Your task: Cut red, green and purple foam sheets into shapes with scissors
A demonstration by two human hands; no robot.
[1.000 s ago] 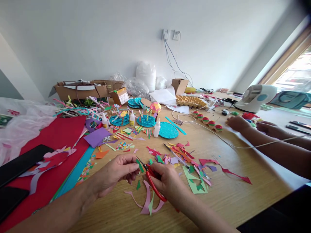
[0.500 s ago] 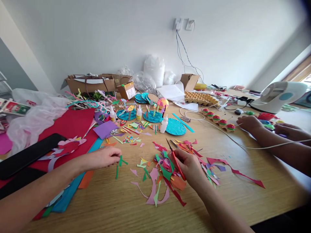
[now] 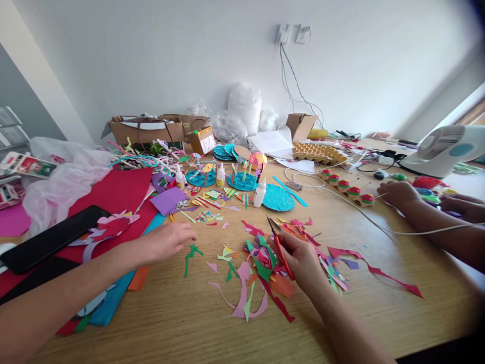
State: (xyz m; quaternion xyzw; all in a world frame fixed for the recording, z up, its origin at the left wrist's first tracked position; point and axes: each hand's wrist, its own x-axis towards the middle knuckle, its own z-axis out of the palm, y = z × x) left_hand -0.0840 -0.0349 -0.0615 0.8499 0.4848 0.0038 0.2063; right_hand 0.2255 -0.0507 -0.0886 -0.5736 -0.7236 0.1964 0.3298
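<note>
My left hand [image 3: 175,239] hovers over the table at left of centre, its fingers loosely bent and apart from the paper below. Just under its fingertips lie thin green paper strips [image 3: 192,252], bunched together on the wood. My right hand [image 3: 301,260] is closed around red-handled scissors [image 3: 281,248], whose blades point away from me and stand slightly apart. Beneath and beside the scissors spreads a pile of paper scraps [image 3: 264,260] in green, pink, red and orange. A few pink scraps [image 3: 241,290] lie nearer me, left of that hand.
Small glue bottles [image 3: 259,193] stand by blue discs [image 3: 279,197] bearing paper decorations. On the left are coloured sheets [image 3: 113,189] and a black phone-like slab [image 3: 53,240]. At right, another person's hands [image 3: 401,194] work near painted egg-carton cups [image 3: 354,191]; a white cable [image 3: 356,215] crosses there.
My left hand has let go of the green strips and lifted slightly away; they now lie bunched on the table. My right hand keeps its hold on the scissors. The view has shifted slightly.
</note>
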